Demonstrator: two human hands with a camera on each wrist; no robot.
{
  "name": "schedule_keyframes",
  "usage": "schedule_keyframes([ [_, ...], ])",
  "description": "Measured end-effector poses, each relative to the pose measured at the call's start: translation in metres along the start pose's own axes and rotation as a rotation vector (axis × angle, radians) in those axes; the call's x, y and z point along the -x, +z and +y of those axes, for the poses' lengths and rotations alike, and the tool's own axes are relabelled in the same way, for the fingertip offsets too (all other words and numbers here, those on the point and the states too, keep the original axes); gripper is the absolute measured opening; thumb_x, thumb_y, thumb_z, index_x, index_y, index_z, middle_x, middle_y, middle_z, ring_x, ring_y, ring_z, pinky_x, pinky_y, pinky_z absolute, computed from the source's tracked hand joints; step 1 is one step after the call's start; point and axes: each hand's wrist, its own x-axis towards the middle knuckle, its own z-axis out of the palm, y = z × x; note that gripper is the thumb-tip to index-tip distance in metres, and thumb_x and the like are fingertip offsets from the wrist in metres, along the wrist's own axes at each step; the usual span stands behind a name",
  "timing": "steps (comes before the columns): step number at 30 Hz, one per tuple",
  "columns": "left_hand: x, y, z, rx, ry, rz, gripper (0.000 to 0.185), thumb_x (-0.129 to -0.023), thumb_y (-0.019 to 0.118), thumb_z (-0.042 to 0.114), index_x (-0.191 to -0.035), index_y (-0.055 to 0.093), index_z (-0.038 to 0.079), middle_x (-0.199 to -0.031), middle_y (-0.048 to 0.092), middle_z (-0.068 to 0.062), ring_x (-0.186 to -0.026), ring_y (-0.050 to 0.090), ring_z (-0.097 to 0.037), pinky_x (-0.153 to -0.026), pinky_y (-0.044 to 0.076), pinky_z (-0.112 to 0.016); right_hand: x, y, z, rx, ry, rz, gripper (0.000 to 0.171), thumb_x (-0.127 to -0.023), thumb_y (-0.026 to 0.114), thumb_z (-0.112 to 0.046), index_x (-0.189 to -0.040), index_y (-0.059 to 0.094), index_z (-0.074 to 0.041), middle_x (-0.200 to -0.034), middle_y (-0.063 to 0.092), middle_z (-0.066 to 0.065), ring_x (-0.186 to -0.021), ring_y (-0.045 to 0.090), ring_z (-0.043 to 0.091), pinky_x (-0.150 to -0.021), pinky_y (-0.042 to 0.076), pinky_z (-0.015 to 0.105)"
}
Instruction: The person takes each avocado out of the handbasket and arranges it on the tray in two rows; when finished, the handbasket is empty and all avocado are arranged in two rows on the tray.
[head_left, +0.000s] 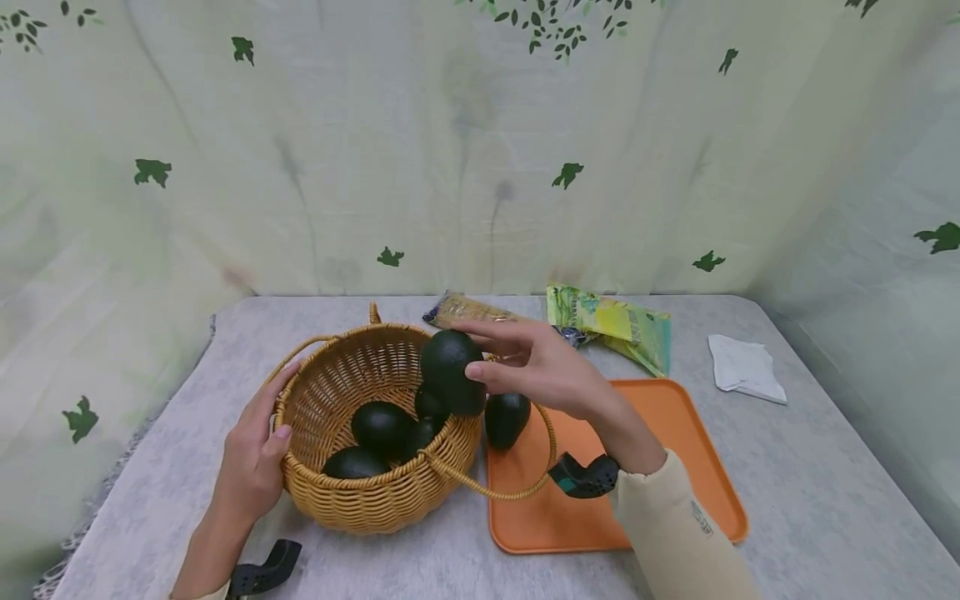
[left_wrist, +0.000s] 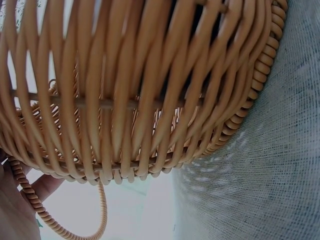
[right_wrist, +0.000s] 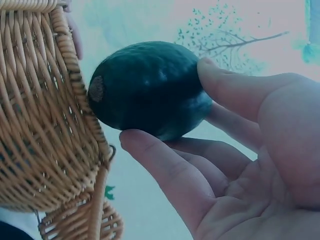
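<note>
A dark green avocado (head_left: 452, 372) is pinched between the thumb and fingers of my right hand (head_left: 536, 367), over the right rim of a wicker basket (head_left: 375, 504). The right wrist view shows the same avocado (right_wrist: 150, 90) right beside the woven wall, its pale stem scar toward the basket. My left hand (head_left: 255, 458) grips the basket's left rim, with its thumb at the edge. Several avocados (head_left: 382, 427) lie inside the basket. Another avocado (head_left: 507, 419) sits on the orange tray (head_left: 558, 525), close to the basket's right side.
The basket's handle (head_left: 517, 496) hangs out over the tray's left part. Behind stand a clear packet (head_left: 472, 308) and green-yellow packets (head_left: 615, 321). A white tissue pack (head_left: 747, 367) lies at the right of the grey-covered table (head_left: 817, 492). A patterned curtain (head_left: 480, 150) closes off the back.
</note>
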Motion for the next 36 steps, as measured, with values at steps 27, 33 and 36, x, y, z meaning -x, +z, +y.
schedule_keyframes([
  [27, -0.002, -0.001, 0.002, 0.000, -0.002, 0.002, 0.064, -0.096, 0.039, 0.013, -0.160, 0.039, 0.016, -0.159, 0.045, -0.014, -0.143, 0.039, -0.008, -0.105, 0.026, -0.006, 0.033, -0.031, 0.023, 0.025, 0.119, 0.173, 0.059, -0.094, 0.075, -0.032, -0.150, 0.055, -0.028, -0.146, 0.061, 0.007, -0.118, 0.070, 0.024, -0.089, 0.059, 0.044],
  [33, -0.002, -0.001, 0.002, 0.005, -0.019, -0.004, 0.065, -0.096, 0.039, 0.013, -0.161, 0.038, 0.017, -0.160, 0.044, -0.013, -0.145, 0.040, -0.015, -0.105, 0.026, -0.006, 0.040, -0.043, 0.029, 0.041, 0.151, 0.226, 0.059, -0.094, 0.075, -0.033, -0.149, 0.056, -0.027, -0.142, 0.064, 0.009, -0.118, 0.069, 0.027, -0.088, 0.059, 0.043],
  [36, -0.001, -0.001, 0.001, 0.002, -0.031, -0.008, 0.065, -0.096, 0.039, 0.013, -0.161, 0.038, 0.018, -0.160, 0.044, -0.014, -0.145, 0.041, -0.020, -0.105, 0.025, -0.006, 0.044, -0.047, 0.033, 0.056, 0.160, 0.238, 0.059, -0.094, 0.075, -0.032, -0.150, 0.056, -0.025, -0.141, 0.064, 0.011, -0.119, 0.069, 0.028, -0.088, 0.059, 0.043],
])
